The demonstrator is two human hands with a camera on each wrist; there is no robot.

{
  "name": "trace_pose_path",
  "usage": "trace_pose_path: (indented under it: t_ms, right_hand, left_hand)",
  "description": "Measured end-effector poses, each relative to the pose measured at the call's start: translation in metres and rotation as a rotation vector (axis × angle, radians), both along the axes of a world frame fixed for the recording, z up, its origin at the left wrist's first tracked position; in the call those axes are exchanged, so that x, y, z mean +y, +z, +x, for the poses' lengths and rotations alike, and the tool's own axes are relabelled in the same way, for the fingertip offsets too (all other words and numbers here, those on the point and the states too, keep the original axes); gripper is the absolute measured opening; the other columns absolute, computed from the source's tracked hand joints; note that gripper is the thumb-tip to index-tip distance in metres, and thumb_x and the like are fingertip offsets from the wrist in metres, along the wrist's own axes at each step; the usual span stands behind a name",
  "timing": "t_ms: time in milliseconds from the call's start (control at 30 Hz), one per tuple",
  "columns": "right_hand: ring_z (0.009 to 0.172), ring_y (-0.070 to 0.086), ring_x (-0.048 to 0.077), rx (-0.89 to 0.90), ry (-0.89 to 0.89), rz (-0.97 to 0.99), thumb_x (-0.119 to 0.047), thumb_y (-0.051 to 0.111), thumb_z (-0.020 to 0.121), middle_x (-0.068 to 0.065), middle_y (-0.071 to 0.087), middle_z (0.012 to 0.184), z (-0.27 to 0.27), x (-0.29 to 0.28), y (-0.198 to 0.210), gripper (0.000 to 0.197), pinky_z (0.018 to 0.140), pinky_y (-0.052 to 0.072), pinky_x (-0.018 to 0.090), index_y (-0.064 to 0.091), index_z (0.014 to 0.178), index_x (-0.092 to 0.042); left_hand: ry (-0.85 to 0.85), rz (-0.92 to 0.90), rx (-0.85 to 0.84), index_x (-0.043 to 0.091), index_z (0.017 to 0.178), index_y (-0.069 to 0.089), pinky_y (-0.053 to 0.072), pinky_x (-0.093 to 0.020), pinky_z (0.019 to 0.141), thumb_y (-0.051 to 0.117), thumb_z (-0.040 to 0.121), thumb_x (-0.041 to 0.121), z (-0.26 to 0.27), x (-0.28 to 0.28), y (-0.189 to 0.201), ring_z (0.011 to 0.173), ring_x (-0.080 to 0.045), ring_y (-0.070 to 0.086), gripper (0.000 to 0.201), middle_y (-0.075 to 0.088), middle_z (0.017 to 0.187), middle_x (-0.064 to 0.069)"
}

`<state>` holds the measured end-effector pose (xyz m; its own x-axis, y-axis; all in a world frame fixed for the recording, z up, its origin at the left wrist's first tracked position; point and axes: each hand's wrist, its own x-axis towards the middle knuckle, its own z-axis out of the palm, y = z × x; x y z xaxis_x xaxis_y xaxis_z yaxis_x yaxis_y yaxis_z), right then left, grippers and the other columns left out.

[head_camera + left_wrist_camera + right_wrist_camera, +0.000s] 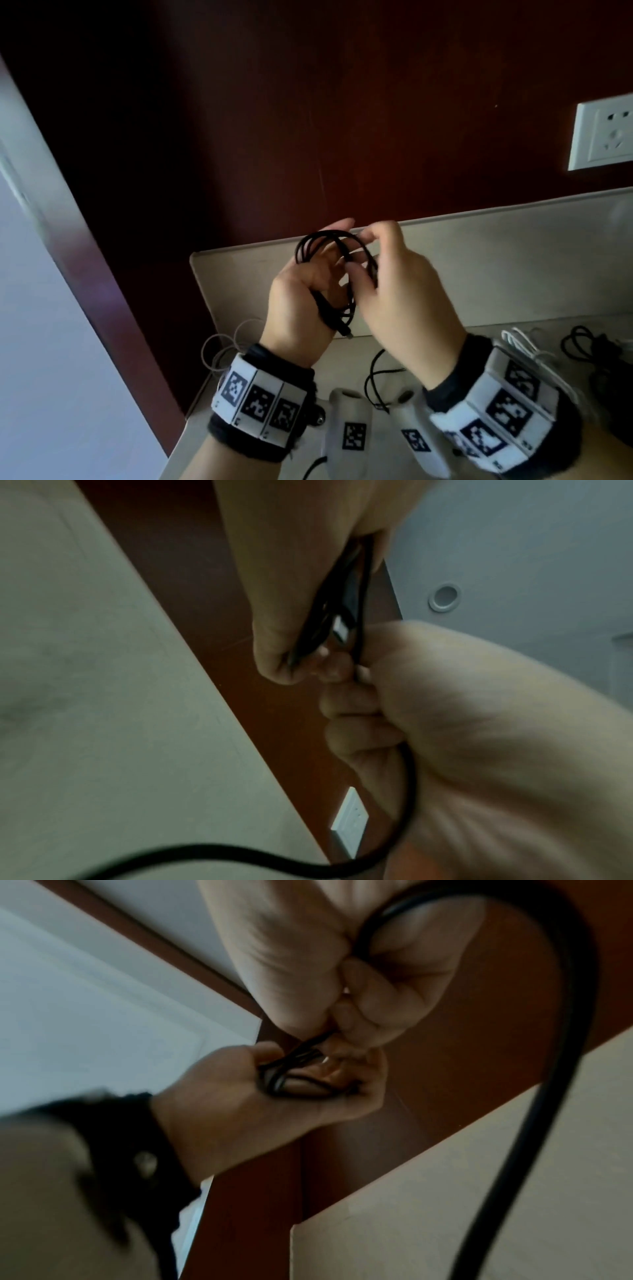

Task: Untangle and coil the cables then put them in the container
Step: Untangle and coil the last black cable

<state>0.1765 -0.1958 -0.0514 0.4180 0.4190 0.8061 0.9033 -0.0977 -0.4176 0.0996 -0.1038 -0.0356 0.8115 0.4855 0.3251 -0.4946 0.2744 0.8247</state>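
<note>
Left hand [301, 301] grips the mostly coiled black cable [329, 253]; right hand [407, 291] pinches its loops. Other cables [579, 339], lower right on the surface [513, 267], look unfinished; no container seen.

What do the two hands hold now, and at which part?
Both hold the coiled black cable: left hand grips its lower loops, right hand pinches the upper loops.

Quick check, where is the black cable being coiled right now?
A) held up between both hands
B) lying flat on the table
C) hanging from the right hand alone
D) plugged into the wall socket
A: the looped black cable sits in the left hand while the right hand pinches it, above the table.
</note>
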Motion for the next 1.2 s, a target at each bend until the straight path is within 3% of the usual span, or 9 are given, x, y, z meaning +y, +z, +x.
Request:
trace_pose_path:
  t_ms: [100,200,367,500,633,800,1000,1133,1200]
  right_hand:
    - [0.046,0.052,0.014,-0.062,-0.140,-0.143,-0.029,0.047,0.100,-0.010,0.057,0.063,-0.009,0.006,-0.007,0.038,0.039,0.023,0.022,0.038,0.132,-0.012]
    - [0.045,0.056,0.017,-0.113,-0.294,-0.241,-0.028,0.046,0.102,-0.003,0.061,0.059,-0.007,0.007,-0.008,0.045,0.038,0.014,0.022,0.032,0.140,-0.009]
    - [0.052,0.054,0.014,-0.032,-0.131,-0.314,-0.038,0.029,0.104,-0.005,0.066,0.075,-0.006,0.004,-0.010,0.050,0.042,0.030,0.026,0.010,0.146,-0.019]
    - [0.046,0.046,0.006,0.080,0.028,-0.269,-0.042,0.036,0.101,-0.010,0.053,0.061,0.002,0.006,-0.010,0.045,0.042,0.028,0.021,0.031,0.135,-0.013]
    - [0.040,0.043,0.009,0.137,0.242,-0.325,-0.027,0.054,0.099,-0.012,0.051,0.047,0.013,-0.005,0.006,0.009,0.042,0.031,0.021,0.061,0.101,-0.021]
    - [0.043,0.038,0.010,0.218,0.384,-0.555,-0.035,0.050,0.101,-0.007,0.045,0.047,0.028,-0.014,0.012,0.034,0.048,0.032,0.026,0.066,0.072,-0.023]
    - [0.044,0.040,0.008,0.049,0.350,-0.623,-0.022,0.046,0.100,-0.012,0.044,0.047,0.032,-0.027,0.023,0.028,0.049,0.030,0.022,0.069,0.087,-0.030]
    - [0.081,0.061,0.001,-0.281,0.358,-0.620,-0.023,0.051,0.096,-0.019,0.069,0.088,0.009,-0.023,0.025,0.024,0.072,0.049,0.025,0.072,0.097,-0.036]
    - [0.080,0.063,0.004,-0.293,0.379,-0.541,-0.026,0.054,0.094,-0.017,0.071,0.089,0.004,-0.017,0.023,0.020,0.070,0.052,0.031,0.073,0.094,-0.034]
  left_hand:
    - [-0.086,-0.062,-0.049,0.007,0.112,0.066,0.046,-0.033,0.066,0.049,0.052,0.009,-0.001,-0.005,-0.001,0.076,-0.025,0.060,0.063,0.066,0.102,-0.017]
    - [-0.069,-0.046,0.007,0.008,0.105,0.069,0.034,-0.042,0.077,0.057,0.048,0.015,0.002,-0.010,-0.002,0.096,-0.033,0.038,0.058,0.053,0.108,-0.023]
    - [-0.051,-0.091,0.003,0.013,0.083,0.063,0.031,-0.038,0.069,0.051,0.048,0.013,0.002,-0.009,-0.001,0.079,-0.031,0.039,0.037,0.043,0.088,-0.013]
    - [0.061,-0.255,-0.110,0.014,0.087,0.048,0.051,-0.039,0.072,0.045,0.043,0.007,-0.003,0.007,0.007,0.067,-0.020,0.048,0.044,0.043,0.074,-0.005]
    - [0.134,-0.311,-0.178,0.016,0.087,0.043,0.036,-0.029,0.058,0.032,0.052,0.004,-0.009,0.023,0.013,0.061,-0.016,0.036,0.039,0.033,0.073,-0.002]
    - [0.210,-0.289,-0.289,0.017,0.084,0.044,0.026,-0.028,0.058,0.040,0.044,0.008,-0.026,0.045,0.022,0.060,-0.015,0.032,0.041,0.034,0.073,-0.002]
    - [0.263,-0.095,-0.220,0.018,0.084,0.047,0.023,-0.028,0.056,0.042,0.038,0.003,-0.025,0.048,0.021,0.060,-0.014,0.032,0.049,0.039,0.071,0.000]
    - [0.233,0.131,-0.052,0.017,0.085,0.049,0.018,-0.029,0.054,0.033,0.053,-0.005,-0.012,0.036,0.010,0.059,-0.012,0.033,0.042,0.044,0.070,0.000]
    - [0.185,0.242,0.016,0.017,0.086,0.052,0.018,-0.030,0.050,0.039,0.062,-0.006,-0.005,0.027,0.003,0.056,-0.013,0.031,0.036,0.043,0.072,-0.001]
